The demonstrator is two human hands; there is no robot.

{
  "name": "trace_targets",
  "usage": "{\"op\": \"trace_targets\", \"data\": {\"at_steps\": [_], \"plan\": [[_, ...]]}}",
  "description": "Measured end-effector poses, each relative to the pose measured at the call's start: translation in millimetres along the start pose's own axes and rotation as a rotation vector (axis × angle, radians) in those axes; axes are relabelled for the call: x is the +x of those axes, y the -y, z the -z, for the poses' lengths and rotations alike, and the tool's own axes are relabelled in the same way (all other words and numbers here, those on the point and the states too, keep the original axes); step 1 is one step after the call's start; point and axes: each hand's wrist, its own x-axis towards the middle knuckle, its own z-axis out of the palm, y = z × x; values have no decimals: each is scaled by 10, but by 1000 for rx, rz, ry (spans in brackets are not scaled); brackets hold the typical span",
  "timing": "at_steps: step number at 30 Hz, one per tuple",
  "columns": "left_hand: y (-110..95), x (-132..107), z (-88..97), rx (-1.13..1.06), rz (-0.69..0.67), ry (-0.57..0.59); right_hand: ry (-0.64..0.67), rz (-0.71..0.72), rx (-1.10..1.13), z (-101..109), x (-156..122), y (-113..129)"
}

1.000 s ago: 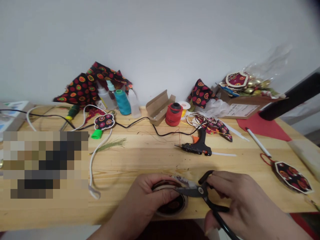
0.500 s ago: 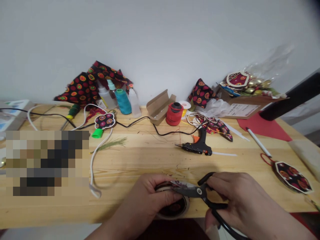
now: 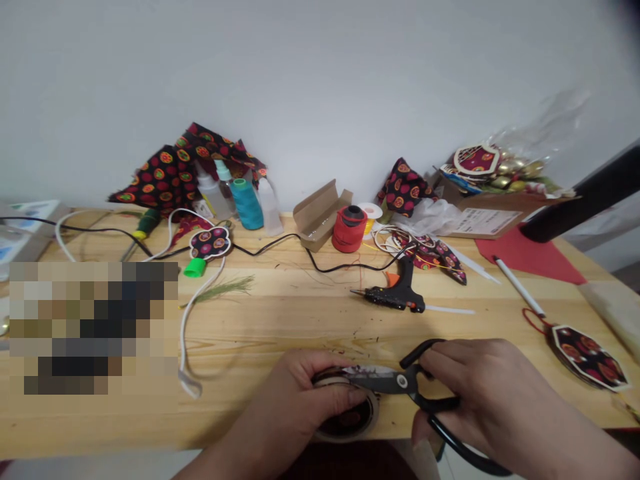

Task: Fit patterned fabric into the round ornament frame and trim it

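My left hand (image 3: 300, 400) is closed around a round ornament (image 3: 350, 427) with a cream rim and dark patterned fabric, at the table's near edge. Its thumb lies across the top and hides part of it. In my right hand (image 3: 470, 393) is a pair of black-handled scissors (image 3: 425, 393), fingers through the loops. The blades point left and lie along the ornament's upper edge, close to my left thumb. Whether they are cutting fabric there, I cannot tell. Small dark scraps are scattered on the wood just beyond the ornament.
A black glue gun (image 3: 397, 290) lies ahead of my hands, its cord running left. Behind it stand a red thread spool (image 3: 349, 230), an open cardboard box (image 3: 320, 217) and a teal thread cone (image 3: 247, 203). An octagonal fabric ornament (image 3: 590, 357) lies right. A blurred patch covers the left.
The scissors and my right hand have shifted very slightly to the right. My left hand keeps its hold on the ornament in nearly the same place.
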Motion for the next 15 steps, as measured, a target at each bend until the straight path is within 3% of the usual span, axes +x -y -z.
{"op": "trace_targets", "data": {"at_steps": [15], "plan": [[16, 5, 2, 24, 11, 12, 73, -32, -45, 70, 68, 69]]}}
